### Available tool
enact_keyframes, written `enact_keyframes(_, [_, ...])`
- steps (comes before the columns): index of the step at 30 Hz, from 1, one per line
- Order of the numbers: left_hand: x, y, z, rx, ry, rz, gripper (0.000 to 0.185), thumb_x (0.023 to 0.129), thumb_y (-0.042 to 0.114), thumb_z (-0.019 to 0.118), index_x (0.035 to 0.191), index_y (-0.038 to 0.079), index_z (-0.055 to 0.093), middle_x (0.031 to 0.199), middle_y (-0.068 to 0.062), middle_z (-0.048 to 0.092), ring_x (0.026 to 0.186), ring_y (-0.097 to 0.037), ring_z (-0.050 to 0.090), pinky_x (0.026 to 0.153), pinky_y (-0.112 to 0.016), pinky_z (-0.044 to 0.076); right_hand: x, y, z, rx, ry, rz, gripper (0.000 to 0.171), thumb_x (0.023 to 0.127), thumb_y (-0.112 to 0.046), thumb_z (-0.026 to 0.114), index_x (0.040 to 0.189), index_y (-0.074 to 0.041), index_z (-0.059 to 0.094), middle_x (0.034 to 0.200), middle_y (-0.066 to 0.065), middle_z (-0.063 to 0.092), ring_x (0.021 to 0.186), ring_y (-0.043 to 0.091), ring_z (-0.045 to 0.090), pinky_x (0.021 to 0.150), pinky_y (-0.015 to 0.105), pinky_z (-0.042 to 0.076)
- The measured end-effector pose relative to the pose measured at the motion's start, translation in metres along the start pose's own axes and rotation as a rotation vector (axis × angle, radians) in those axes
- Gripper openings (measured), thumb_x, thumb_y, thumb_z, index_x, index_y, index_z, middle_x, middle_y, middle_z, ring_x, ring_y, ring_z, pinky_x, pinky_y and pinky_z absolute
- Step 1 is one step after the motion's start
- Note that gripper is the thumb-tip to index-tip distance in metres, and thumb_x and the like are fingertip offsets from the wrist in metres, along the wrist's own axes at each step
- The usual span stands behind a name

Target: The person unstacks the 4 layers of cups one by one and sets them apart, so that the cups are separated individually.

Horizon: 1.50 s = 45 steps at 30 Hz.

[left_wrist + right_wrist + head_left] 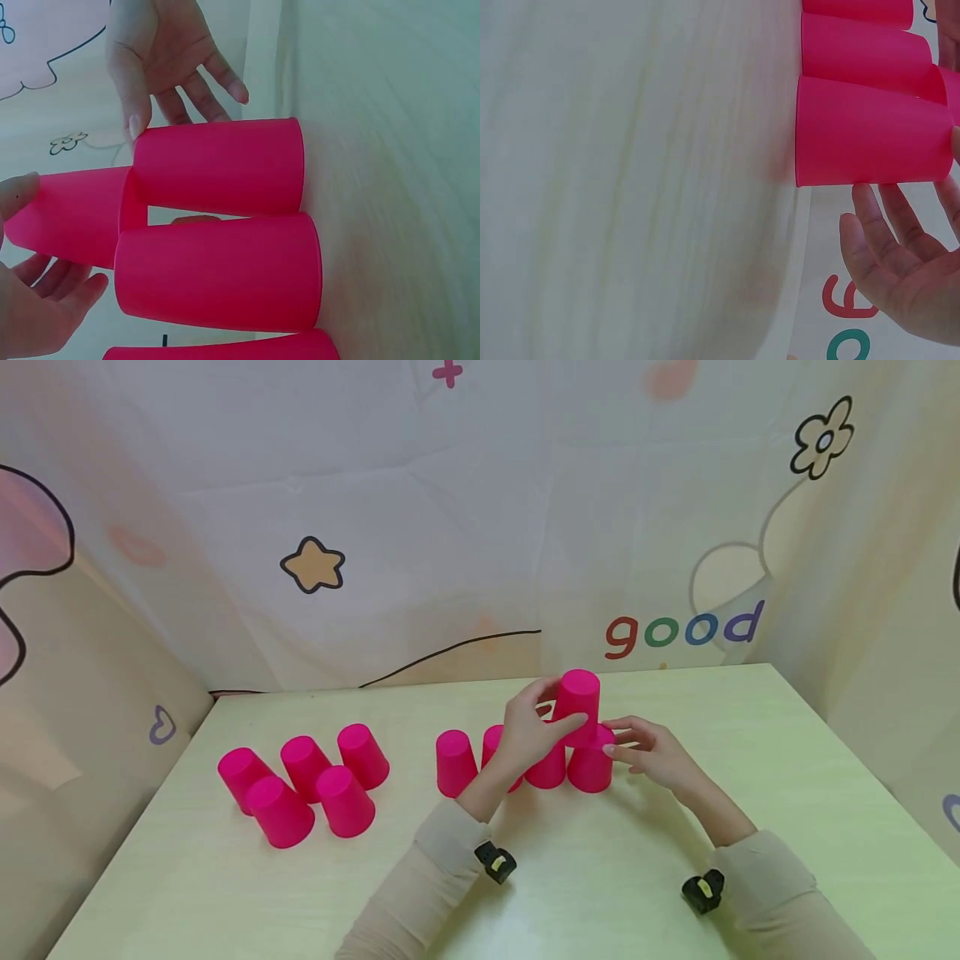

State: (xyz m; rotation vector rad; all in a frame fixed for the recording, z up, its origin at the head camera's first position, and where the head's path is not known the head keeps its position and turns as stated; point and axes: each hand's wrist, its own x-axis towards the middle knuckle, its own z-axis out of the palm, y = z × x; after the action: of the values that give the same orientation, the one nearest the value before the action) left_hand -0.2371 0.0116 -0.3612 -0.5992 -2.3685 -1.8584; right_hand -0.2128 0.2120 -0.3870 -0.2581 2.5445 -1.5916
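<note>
My left hand holds an upside-down pink cup between thumb and fingers. That cup sits over the tops of two cups at the right end of a row, its open rim toward them in the left wrist view. Below it stand the end cup and its neighbour, side by side. Fingertips of my right hand touch the end cup's outer side, and the thumb is at its top edge. In the right wrist view, those fingers look loosely extended, not wrapped around it.
Farther left in the row, another upside-down cup stands beside one partly hidden by my left arm. Several more pink cups are grouped at the table's left. A printed cloth hangs behind the table's far edge.
</note>
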Motion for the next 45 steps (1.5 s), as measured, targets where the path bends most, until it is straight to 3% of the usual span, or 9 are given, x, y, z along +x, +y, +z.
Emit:
enact_keyframes(11, [-0.001, -0.003, 0.003, 0.051, 0.015, -0.028, 0.059, 0.076, 0.022, 0.074, 0.129, 0.015, 0.048, 0.117, 0.002, 0.055, 0.106, -0.015, 0.052, 0.084, -0.026, 0.048, 0.001, 0.001, 0.002, -0.003, 0.003, -0.007, 0.047, 0.087, -0.022, 0.061, 0.126, -0.001, 0.046, 0.119, 0.024, 0.050, 0.104, 0.038, 0.052, 0.073, 0.043, 0.052])
enact_keyframes(17, [-0.007, -0.001, -0.003, 0.009, 0.015, -0.015, 0.059, 0.075, 0.021, 0.075, 0.128, 0.015, 0.049, 0.117, 0.003, 0.056, 0.105, -0.015, 0.053, 0.083, -0.026, 0.049, -0.001, 0.000, 0.001, -0.007, 0.006, -0.015, 0.047, 0.087, -0.022, 0.061, 0.128, -0.002, 0.045, 0.120, 0.025, 0.049, 0.103, 0.037, 0.053, 0.073, 0.042, 0.052])
enact_keyframes(29, [-0.028, 0.011, -0.028, -0.048, 0.043, 0.031, 0.056, 0.075, 0.019, 0.075, 0.125, 0.016, 0.051, 0.115, 0.004, 0.057, 0.105, -0.014, 0.053, 0.087, -0.030, 0.047, 0.000, 0.000, -0.001, -0.018, 0.012, 0.000, 0.049, 0.088, -0.023, 0.060, 0.130, -0.002, 0.044, 0.121, 0.024, 0.049, 0.103, 0.037, 0.053, 0.073, 0.043, 0.052])
enact_keyframes(38, [-0.048, 0.019, -0.050, -0.114, 0.077, -0.003, 0.056, 0.074, 0.017, 0.076, 0.124, 0.014, 0.052, 0.114, -0.001, 0.057, 0.105, -0.019, 0.054, 0.080, -0.033, 0.051, 0.001, 0.002, -0.001, -0.020, 0.016, -0.002, 0.048, 0.088, -0.022, 0.060, 0.128, -0.002, 0.045, 0.120, 0.026, 0.049, 0.101, 0.036, 0.054, 0.072, 0.041, 0.052])
enact_keyframes(45, [-0.063, 0.028, -0.065, -0.091, 0.089, 0.078, 0.054, 0.074, 0.007, 0.074, 0.124, 0.007, 0.052, 0.115, -0.006, 0.057, 0.105, -0.020, 0.053, 0.086, -0.031, 0.048, 0.001, 0.003, 0.000, -0.026, 0.013, -0.011, 0.048, 0.088, -0.023, 0.060, 0.129, -0.002, 0.045, 0.120, 0.025, 0.049, 0.101, 0.035, 0.055, 0.072, 0.041, 0.052])
